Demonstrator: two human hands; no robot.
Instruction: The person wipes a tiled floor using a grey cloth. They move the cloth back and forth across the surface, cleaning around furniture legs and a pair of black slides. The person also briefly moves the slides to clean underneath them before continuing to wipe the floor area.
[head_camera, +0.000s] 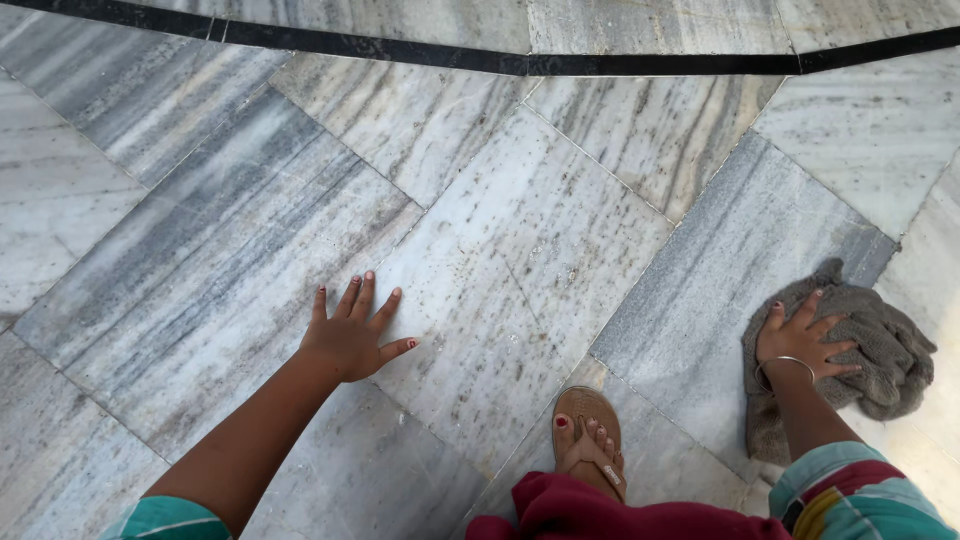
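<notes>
The left hand (352, 335) is resting flat on the grey marble floor (520, 250), fingers spread, holding nothing. A foot in a tan sandal (588, 440) is standing between the hands. The right hand (800, 340) is pressing, fingers spread, on a grey cloth (880, 350) lying crumpled on the floor at right.

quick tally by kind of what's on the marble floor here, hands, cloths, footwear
Hands: 2, the left hand flat on the marble floor, the right hand pressed on the cloth
Cloths: 1, a grey-brown cloth
Footwear: 1, a tan sandal on a foot
Bangles: 1, a thin bangle on the right wrist
Total: 5
</notes>
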